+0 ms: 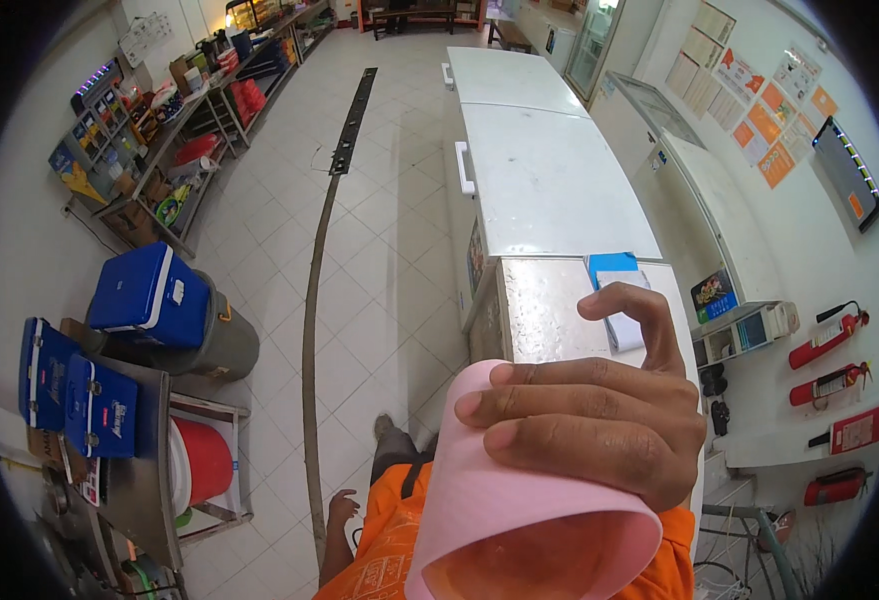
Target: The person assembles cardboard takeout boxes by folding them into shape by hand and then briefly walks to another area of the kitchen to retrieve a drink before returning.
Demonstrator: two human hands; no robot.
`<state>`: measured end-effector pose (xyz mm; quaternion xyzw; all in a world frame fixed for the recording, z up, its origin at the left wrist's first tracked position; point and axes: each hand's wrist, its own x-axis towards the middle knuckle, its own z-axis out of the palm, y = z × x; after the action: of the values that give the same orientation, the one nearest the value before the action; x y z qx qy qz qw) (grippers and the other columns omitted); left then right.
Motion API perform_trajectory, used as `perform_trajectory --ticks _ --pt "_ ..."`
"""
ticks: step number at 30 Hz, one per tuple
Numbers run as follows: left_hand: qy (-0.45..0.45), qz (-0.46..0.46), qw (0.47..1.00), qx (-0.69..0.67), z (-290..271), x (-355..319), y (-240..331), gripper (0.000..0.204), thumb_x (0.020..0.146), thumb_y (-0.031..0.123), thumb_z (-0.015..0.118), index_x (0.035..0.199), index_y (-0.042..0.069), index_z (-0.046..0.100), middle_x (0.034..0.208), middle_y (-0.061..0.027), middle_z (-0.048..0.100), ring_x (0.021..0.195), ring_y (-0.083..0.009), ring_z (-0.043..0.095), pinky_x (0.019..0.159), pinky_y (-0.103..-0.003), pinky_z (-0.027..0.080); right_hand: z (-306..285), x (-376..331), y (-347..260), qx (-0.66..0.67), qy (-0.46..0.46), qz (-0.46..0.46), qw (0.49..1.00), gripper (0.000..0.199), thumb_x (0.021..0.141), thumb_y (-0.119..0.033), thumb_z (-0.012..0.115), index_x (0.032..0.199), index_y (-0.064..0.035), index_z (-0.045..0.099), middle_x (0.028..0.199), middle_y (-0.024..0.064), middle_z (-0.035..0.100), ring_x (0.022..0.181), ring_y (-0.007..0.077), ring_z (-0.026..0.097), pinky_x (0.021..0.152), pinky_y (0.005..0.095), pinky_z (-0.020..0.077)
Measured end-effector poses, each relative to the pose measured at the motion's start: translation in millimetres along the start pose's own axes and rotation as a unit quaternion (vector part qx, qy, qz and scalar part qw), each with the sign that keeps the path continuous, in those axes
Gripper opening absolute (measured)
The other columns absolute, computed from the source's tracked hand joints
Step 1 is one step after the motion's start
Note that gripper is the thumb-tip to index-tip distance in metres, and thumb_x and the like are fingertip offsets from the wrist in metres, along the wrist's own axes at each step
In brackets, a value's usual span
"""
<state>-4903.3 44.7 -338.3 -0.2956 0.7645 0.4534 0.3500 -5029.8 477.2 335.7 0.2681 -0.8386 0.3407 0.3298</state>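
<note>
Close in front of me, at the lower right, my right hand [599, 410] is wrapped round a pink plastic cup [499, 455]. Three fingers lie across the cup's side, and the index finger is bent up off it. The thumb is hidden. The cup is tilted, its wide mouth toward me at the lower edge. Its inside looks orange; I cannot tell whether that is a drink or a tint. My left hand [342, 507] hangs low beside my orange shirt [384, 545], fingers apart, with nothing seen in it.
White chest freezers [549, 180] stand ahead, with a metal-topped counter [549, 310] nearer, holding a notepad [621, 325]. Blue cooler boxes [154, 295] and a grey bin [234, 340] are at the left. Fire extinguishers [824, 340] line the right wall. A dark strip [314, 330] runs along the tiled floor.
</note>
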Motion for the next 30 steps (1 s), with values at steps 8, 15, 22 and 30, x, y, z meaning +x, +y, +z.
perform_trajectory --ticks 8,15,22,30 --pt "-0.042 0.007 0.997 -0.062 -4 19 -13 0.047 0.075 -0.007 0.065 0.119 0.010 0.064 0.077 -0.0122 0.070 0.058 -0.0181 0.064 0.048 -0.031 0.050 -8 3 -1 -0.027 0.000 -0.018 0.999 0.024 0.082 -0.033 0.079 0.104 -0.0260 0.073 0.091 -0.0072 0.077 0.083 0.0055 0.071 0.105 0.0424 0.0409" --pt "-0.016 0.010 1.000 -0.009 0 21 -8 0.047 0.073 -0.006 0.068 0.118 0.010 0.065 0.076 -0.0118 0.070 0.057 -0.0182 0.064 0.048 -0.032 0.051 -13 10 -9 -0.049 0.002 -0.063 0.997 0.017 0.089 -0.036 0.070 0.097 -0.0224 0.063 0.086 -0.0012 0.077 0.085 0.0128 0.075 0.102 0.0462 0.0357" --pt "-0.020 -0.010 1.000 -0.007 -2 28 6 0.048 0.073 -0.006 0.070 0.117 0.011 0.066 0.075 -0.0117 0.068 0.061 -0.0205 0.067 0.050 -0.034 0.052 -27 13 -13 -0.077 -0.004 -0.060 0.995 0.016 0.089 -0.034 0.070 0.099 -0.0225 0.064 0.089 -0.0002 0.077 0.087 0.0127 0.075 0.105 0.0467 0.0349" --pt "-0.029 0.002 1.000 0.000 -1 32 10 0.049 0.072 -0.007 0.070 0.118 0.011 0.066 0.077 -0.0131 0.069 0.062 -0.0219 0.067 0.051 -0.034 0.052 -28 16 -17 -0.079 0.015 -0.073 0.994 0.016 0.091 -0.034 0.069 0.098 -0.0209 0.064 0.087 0.0002 0.077 0.086 0.0129 0.075 0.105 0.0462 0.0355"
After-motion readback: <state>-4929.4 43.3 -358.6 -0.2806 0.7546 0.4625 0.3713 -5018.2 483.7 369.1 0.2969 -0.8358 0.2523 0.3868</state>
